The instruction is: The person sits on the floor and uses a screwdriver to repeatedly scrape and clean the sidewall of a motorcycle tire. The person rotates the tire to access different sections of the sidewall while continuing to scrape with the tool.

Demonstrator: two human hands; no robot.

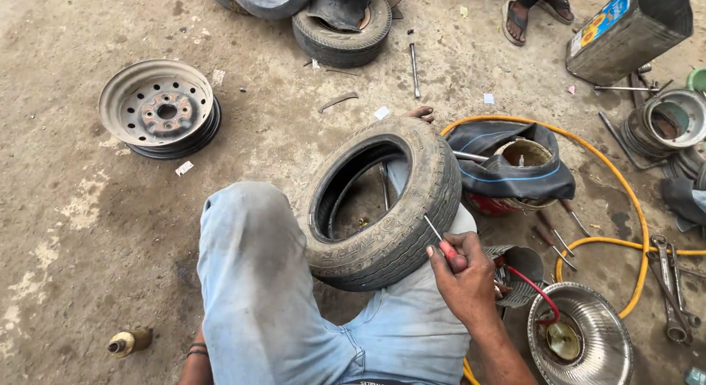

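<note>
A worn, dusty car tyre (379, 201) stands tilted between the person's knees on the bare concrete ground (66, 230), leaning against the jeans-clad right leg. Its tread is grooved and greyed with dirt, the sidewall shows raised lettering, and the open centre shows the dark inner wall. The right hand (465, 278) has its fingers clamped around the red handle of a screwdriver (440, 240), whose thin metal shaft touches the tread at the tyre's near edge. The left hand is out of sight; only a wrist with dark bands shows low beside the left knee, so I cannot tell the state of its fingers. Just right of the tyre lies a folded black inner tube (511, 161), with a shiny steel bowl (588, 341) near the hand.
</note>
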